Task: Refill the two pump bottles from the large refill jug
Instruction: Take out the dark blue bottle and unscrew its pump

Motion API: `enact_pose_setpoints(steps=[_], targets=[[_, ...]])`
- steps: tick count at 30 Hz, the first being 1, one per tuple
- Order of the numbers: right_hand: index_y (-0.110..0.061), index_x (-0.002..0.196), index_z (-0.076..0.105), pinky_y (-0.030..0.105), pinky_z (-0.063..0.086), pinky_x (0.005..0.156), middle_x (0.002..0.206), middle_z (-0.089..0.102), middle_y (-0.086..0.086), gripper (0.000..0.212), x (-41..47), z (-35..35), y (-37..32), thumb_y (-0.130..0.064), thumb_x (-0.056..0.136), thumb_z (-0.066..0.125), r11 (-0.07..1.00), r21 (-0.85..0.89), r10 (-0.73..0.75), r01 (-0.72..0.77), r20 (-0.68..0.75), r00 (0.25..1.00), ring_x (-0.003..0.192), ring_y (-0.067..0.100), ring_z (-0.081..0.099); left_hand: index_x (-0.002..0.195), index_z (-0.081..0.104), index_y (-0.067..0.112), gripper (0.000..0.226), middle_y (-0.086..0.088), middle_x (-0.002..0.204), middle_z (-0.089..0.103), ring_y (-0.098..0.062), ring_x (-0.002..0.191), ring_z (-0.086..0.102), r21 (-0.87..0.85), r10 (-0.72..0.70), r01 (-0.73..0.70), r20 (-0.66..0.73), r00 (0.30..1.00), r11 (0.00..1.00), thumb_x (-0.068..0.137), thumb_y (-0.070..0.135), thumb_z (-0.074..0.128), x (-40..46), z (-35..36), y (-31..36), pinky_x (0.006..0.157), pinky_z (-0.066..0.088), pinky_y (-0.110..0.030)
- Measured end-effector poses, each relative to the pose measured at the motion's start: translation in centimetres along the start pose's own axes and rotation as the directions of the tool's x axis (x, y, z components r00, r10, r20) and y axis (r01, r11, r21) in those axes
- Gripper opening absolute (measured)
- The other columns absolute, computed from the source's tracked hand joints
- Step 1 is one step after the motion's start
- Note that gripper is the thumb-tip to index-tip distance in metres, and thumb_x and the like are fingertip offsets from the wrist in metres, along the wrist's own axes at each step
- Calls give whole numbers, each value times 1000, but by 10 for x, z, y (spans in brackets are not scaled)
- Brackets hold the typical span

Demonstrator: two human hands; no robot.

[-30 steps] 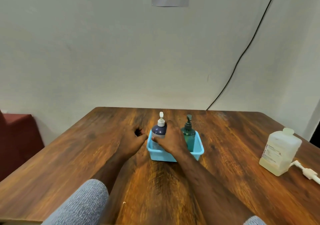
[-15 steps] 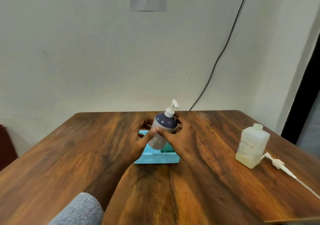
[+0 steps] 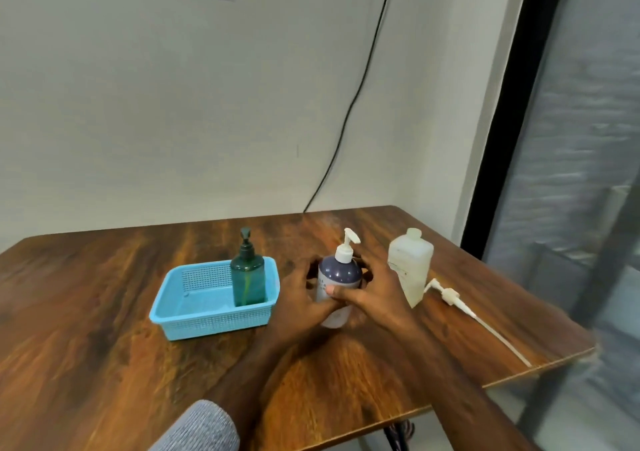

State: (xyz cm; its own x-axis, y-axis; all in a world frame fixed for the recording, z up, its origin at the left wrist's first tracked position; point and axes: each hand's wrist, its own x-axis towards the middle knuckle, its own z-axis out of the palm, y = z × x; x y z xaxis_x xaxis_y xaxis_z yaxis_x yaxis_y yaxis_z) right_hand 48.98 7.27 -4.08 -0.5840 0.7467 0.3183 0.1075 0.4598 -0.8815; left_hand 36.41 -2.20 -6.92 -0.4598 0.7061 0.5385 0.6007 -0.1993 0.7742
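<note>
A navy pump bottle (image 3: 338, 272) with a white pump head sits between both my hands, just right of the blue basket (image 3: 211, 322). My left hand (image 3: 300, 303) grips its left side and my right hand (image 3: 375, 296) wraps its right side, thumb across the front. Whether the bottle touches the table I cannot tell. A green pump bottle (image 3: 248, 275) stands upright in the basket's right end. The translucent refill jug (image 3: 410, 267), holding pale liquid low down, stands right of my right hand.
A loose white pump with a long dip tube (image 3: 464, 306) lies on the wooden table (image 3: 104, 364) right of the jug, reaching toward the table's right edge. A black cable runs down the wall behind. A dark door frame stands at right.
Both hands lifted the navy bottle out of the basket and carried it right, to beside the jug. The green bottle stayed in the basket. The view swung right.
</note>
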Motion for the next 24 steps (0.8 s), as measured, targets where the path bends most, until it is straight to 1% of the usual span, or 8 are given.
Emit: enact_pose_setpoints(steps=[3, 5, 7, 10, 14, 18, 21, 24], targets=[[-44, 123, 53, 9, 45, 88, 120, 55, -26, 64, 4, -9, 10, -29, 72, 89, 996, -3, -94, 94, 58, 994, 105, -8, 56, 124, 54, 42, 67, 22, 116, 65, 2, 108, 62, -14, -66, 66, -6, 998, 998, 66, 58, 83, 5, 12, -9, 91, 57, -31], [-40, 122, 57, 9, 46, 77, 117, 62, -19, 53, 8, -7, 13, -39, 77, 85, 999, -12, -37, 38, 11, 999, 101, -5, 60, 128, 52, 42, 72, 22, 120, 64, 2, 111, 61, -3, -79, 79, 27, 997, 997, 65, 60, 84, 8, 17, -16, 92, 57, -31], [-31, 124, 63, 12, 46, 78, 115, 66, -17, 50, 15, -3, 18, -46, 79, 81, 997, -73, -9, 3, -78, 997, 102, 1, 62, 128, 53, 39, 71, 22, 121, 64, 4, 111, 60, -5, -87, 88, 14, 996, 996, 66, 55, 85, 9, 19, -24, 91, 56, -29], [-29, 117, 68, 18, 53, 83, 110, 70, -15, 40, 26, 1, 17, -44, 81, 80, 998, -67, -25, 13, -176, 984, 99, 2, 64, 126, 55, 35, 64, 20, 117, 66, 5, 108, 62, -51, -109, 107, -39, 993, 993, 70, 42, 87, 11, 18, -33, 89, 57, -26], [-30, 103, 72, 12, 53, 74, 96, 72, -16, 27, 35, 10, 9, -35, 79, 84, 996, -8, -92, 92, -189, 978, 88, -5, 66, 129, 53, 37, 64, 20, 118, 66, 5, 108, 62, -87, -107, 104, -29, 994, 991, 73, 33, 86, 12, 16, -36, 89, 55, -21], [-25, 93, 76, 11, 52, 70, 85, 73, -14, 23, 41, 22, 6, -34, 75, 87, 989, -16, -147, 146, -206, 968, 82, -2, 68, 129, 51, 43, 67, 23, 121, 64, 6, 112, 60, -113, -105, 101, -32, 994, 988, 73, 33, 86, 11, 15, -37, 88, 50, -12], [-22, 91, 75, 10, 49, 66, 81, 70, -14, 26, 42, 27, 10, -35, 73, 88, 983, -44, -186, 181, -242, 952, 80, -1, 66, 126, 54, 39, 65, 21, 118, 67, 3, 110, 62, -136, -121, 114, -45, 992, 984, 71, 32, 88, 13, 15, -37, 89, 54, -18], [-22, 88, 72, 11, 50, 63, 80, 69, -12, 29, 46, 32, 14, -40, 72, 88, 977, -94, -208, 190, -250, 946, 78, 1, 66, 116, 53, 44, 58, 38, 111, 64, 10, 106, 62, -125, -108, 104, -32, 994, 987, 74, 20, 86, 14, 15, -34, 84, 52, -12]])
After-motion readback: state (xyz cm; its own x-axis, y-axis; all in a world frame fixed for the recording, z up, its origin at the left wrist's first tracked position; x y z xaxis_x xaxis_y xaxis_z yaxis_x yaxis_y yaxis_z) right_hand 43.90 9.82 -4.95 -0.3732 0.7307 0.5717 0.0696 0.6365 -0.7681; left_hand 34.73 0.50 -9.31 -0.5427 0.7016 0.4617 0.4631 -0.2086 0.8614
